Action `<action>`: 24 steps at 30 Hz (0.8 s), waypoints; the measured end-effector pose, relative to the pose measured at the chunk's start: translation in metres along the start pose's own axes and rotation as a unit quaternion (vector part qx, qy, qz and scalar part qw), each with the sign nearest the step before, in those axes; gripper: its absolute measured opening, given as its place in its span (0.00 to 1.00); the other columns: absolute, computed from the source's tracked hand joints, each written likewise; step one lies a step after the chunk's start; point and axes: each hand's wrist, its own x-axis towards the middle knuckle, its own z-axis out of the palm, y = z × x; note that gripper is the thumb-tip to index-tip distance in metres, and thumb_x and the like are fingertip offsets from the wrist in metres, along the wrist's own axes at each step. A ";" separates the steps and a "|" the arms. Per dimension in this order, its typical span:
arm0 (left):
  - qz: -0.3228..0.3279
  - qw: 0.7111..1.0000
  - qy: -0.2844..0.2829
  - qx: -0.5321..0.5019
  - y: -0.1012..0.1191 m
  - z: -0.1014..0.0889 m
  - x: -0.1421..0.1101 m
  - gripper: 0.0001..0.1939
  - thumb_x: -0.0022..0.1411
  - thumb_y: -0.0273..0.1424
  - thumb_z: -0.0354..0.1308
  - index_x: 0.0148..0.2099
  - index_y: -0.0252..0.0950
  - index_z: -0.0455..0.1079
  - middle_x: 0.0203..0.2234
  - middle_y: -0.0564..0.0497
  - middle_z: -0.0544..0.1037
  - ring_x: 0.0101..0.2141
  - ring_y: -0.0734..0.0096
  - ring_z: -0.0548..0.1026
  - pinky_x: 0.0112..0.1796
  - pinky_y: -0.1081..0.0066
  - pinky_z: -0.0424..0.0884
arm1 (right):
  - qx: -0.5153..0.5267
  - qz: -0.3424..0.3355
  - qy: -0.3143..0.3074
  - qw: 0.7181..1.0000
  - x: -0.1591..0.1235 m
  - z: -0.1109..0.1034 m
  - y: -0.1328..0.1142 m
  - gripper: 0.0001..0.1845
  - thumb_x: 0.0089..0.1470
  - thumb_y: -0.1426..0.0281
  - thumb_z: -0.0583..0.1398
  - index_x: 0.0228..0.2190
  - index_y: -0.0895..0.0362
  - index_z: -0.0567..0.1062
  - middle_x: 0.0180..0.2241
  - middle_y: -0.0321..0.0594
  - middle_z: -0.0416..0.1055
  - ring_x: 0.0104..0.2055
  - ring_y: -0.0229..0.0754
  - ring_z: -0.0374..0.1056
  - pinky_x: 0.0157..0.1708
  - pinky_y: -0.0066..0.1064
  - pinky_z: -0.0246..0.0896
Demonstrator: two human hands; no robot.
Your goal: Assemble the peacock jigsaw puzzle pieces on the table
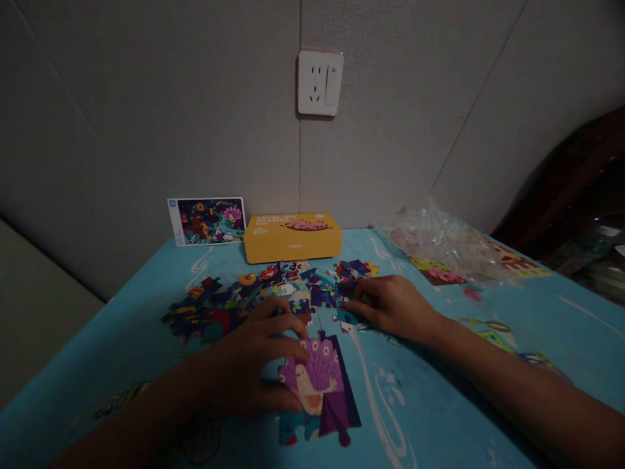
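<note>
Two hands low over the tabletop [439, 365]: left hand [254, 371] flat, fingers [288, 348] spread on the joined purple section [319, 387], near edge. Right hand [390, 306] just beyond, fingers curled, pinching a loose piece [342, 301], grip unclear. Scattered pieces [219, 306] left; yellow box [291, 237] far edge.

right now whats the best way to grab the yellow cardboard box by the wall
Probably by its two short ends, coming from above and in front. The yellow cardboard box lies flat and low with its long side facing the person, and loose puzzle pieces crowd its front edge. Its back sits near the wall, so reaching behind looks awkward. Both ends look clear of other things.
</note>
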 end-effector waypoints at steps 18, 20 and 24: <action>-0.018 0.990 0.138 0.034 -0.010 0.006 0.001 0.21 0.62 0.25 0.62 0.57 0.40 0.66 0.40 0.49 0.77 0.49 0.58 0.68 0.52 0.56 0.67 | 0.089 -0.123 0.107 0.983 0.019 0.021 -0.002 0.13 0.57 0.63 0.64 0.41 0.57 0.76 0.43 0.48 0.76 0.52 0.54 0.66 0.52 0.51 0.62; -0.047 0.985 0.158 0.046 -0.013 0.008 0.002 0.28 0.61 0.24 0.62 0.62 0.41 0.61 0.41 0.49 0.77 0.49 0.58 0.68 0.53 0.55 0.66 | 0.112 -0.141 0.143 0.973 0.017 0.018 -0.007 0.13 0.57 0.63 0.64 0.42 0.57 0.75 0.43 0.47 0.76 0.50 0.52 0.66 0.50 0.48 0.64; -0.075 0.980 0.175 0.062 -0.018 0.011 0.002 0.44 0.56 0.30 0.70 0.69 0.41 0.51 0.46 0.47 0.76 0.51 0.55 0.67 0.54 0.53 0.65 | 0.137 -0.213 0.161 0.954 0.007 0.012 -0.027 0.20 0.58 0.61 0.65 0.48 0.56 0.72 0.43 0.45 0.75 0.50 0.50 0.65 0.49 0.46 0.65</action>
